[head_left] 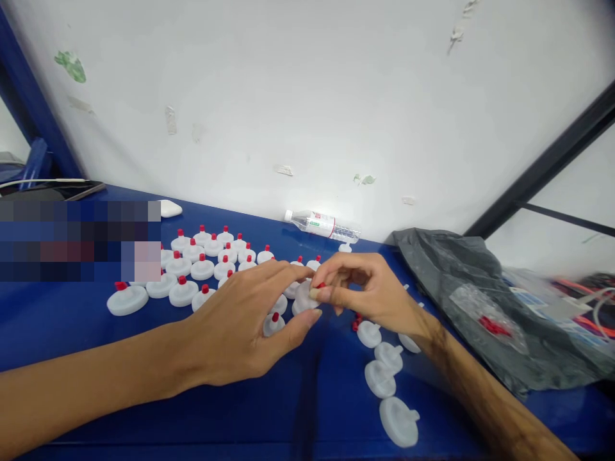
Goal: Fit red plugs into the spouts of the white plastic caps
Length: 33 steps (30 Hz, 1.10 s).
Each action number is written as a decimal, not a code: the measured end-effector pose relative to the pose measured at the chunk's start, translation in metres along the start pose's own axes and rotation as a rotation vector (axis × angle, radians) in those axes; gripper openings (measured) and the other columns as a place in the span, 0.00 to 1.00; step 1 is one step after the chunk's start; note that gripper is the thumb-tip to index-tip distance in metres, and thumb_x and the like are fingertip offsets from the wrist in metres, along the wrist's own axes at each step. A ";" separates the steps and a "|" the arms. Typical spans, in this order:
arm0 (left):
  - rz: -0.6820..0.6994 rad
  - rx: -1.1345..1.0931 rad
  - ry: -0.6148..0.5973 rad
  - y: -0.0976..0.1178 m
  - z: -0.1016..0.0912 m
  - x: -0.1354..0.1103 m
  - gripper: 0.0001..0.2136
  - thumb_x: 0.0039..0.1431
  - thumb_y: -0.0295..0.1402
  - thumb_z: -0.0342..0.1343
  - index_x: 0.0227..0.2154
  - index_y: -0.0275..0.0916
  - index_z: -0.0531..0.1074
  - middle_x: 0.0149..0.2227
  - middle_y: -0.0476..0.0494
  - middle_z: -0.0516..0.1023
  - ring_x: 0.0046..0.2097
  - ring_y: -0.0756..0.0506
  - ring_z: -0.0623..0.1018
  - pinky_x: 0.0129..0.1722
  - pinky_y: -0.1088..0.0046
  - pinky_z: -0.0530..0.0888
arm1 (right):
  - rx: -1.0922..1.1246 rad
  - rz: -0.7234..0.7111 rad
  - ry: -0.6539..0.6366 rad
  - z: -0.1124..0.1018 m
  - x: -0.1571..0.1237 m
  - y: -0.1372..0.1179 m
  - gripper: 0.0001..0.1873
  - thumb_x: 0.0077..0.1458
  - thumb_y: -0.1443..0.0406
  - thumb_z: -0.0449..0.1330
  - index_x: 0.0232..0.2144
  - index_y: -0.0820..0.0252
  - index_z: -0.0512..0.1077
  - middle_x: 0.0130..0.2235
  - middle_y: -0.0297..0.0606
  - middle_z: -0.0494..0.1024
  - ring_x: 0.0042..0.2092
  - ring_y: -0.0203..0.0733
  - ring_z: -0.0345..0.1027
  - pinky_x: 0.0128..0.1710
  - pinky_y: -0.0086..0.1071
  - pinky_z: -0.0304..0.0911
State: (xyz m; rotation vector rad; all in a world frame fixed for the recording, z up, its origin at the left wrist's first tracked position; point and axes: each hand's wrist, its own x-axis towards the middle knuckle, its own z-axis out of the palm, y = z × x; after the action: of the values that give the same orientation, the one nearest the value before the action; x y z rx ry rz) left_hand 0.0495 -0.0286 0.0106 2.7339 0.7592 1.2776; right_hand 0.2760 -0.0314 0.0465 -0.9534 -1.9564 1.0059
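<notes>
Between the thumb and fingers of my left hand (240, 323) is a round white plastic lid (302, 299) with a nozzle. My right hand (372, 288) pinches a small red cap (321, 286) at the nozzle side of that lid; whether the cap sits on the nozzle is hidden by the fingers. Beyond my left hand stand many white lids with red caps, such as a capped lid (182, 293). Below my right wrist lie several lids with bare nozzles, among them a bare lid (398, 422). A few loose red caps (356, 322) lie beside them.
A clear plastic bottle (321, 224) lies against the white wall (307, 96). On the right, a grey plastic bag (432, 269) carries a small clear bag (490, 320) with red pieces. The blue table (216, 416) has a blurred-out patch and a phone-like device (62, 190) at left.
</notes>
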 end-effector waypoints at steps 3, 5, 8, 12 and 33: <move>0.041 0.027 -0.020 -0.001 0.000 -0.001 0.11 0.72 0.36 0.49 0.53 0.42 0.67 0.50 0.43 0.79 0.50 0.41 0.78 0.51 0.58 0.76 | -0.084 0.008 0.030 -0.002 0.001 0.002 0.07 0.57 0.60 0.71 0.35 0.56 0.81 0.26 0.29 0.78 0.23 0.31 0.68 0.24 0.25 0.62; 0.044 0.033 -0.033 -0.002 0.001 0.000 0.09 0.72 0.34 0.49 0.51 0.41 0.67 0.50 0.42 0.78 0.50 0.40 0.77 0.53 0.55 0.74 | -0.166 0.021 0.025 -0.002 0.002 0.006 0.08 0.58 0.59 0.70 0.34 0.56 0.80 0.26 0.29 0.78 0.23 0.31 0.66 0.24 0.26 0.61; 0.034 0.035 -0.039 -0.004 0.001 0.001 0.07 0.71 0.32 0.49 0.48 0.40 0.68 0.50 0.42 0.77 0.50 0.40 0.76 0.53 0.53 0.74 | -0.283 0.016 -0.025 -0.001 0.005 0.011 0.08 0.60 0.58 0.68 0.33 0.56 0.80 0.28 0.30 0.78 0.25 0.31 0.66 0.26 0.26 0.61; 0.029 0.007 -0.041 -0.004 0.002 0.000 0.09 0.71 0.30 0.49 0.51 0.40 0.68 0.50 0.43 0.77 0.51 0.41 0.75 0.53 0.55 0.74 | -0.357 0.003 -0.046 -0.001 0.005 0.013 0.08 0.62 0.58 0.66 0.35 0.55 0.80 0.29 0.29 0.80 0.27 0.31 0.67 0.28 0.27 0.62; 0.020 0.016 -0.089 -0.004 0.006 -0.003 0.14 0.70 0.26 0.47 0.55 0.43 0.65 0.46 0.46 0.76 0.48 0.42 0.75 0.49 0.60 0.73 | -0.325 0.061 -0.096 -0.002 0.003 0.010 0.13 0.61 0.54 0.66 0.31 0.55 0.75 0.25 0.30 0.73 0.26 0.34 0.61 0.28 0.31 0.57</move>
State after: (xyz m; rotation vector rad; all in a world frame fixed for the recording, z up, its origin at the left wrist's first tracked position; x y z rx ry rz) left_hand 0.0506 -0.0254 0.0035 2.7961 0.7396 1.1496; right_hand 0.2787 -0.0244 0.0398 -1.1660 -2.2277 0.7918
